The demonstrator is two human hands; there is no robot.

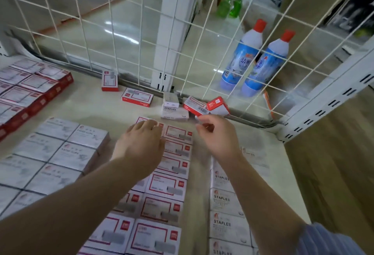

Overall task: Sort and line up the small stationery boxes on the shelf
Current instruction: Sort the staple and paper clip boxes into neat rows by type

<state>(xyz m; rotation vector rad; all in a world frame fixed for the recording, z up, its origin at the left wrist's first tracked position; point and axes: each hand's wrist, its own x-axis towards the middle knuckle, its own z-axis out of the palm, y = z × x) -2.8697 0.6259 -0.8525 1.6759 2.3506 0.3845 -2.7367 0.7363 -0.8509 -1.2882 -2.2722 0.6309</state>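
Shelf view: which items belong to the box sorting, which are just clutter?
Job:
- red-and-white boxes in rows
- STAPLES boxes
- loose boxes by the grid
- grey boxes
- left hand, right hand

Clutter:
- blue bottles
- green bottles

Both bare forearms reach from the near edge toward the far side, angling inward. The left hand (141,141) lies palm down, wrist level, fingers together and nearly straight, pointing far and a little right. The right hand (217,133) sits just to its right, apart from it, knuckles up, with fingers curled inward toward the thumb; whether the grip pinches anything cannot be told. A blue sleeve (332,240) covers the right upper arm at the near right corner.
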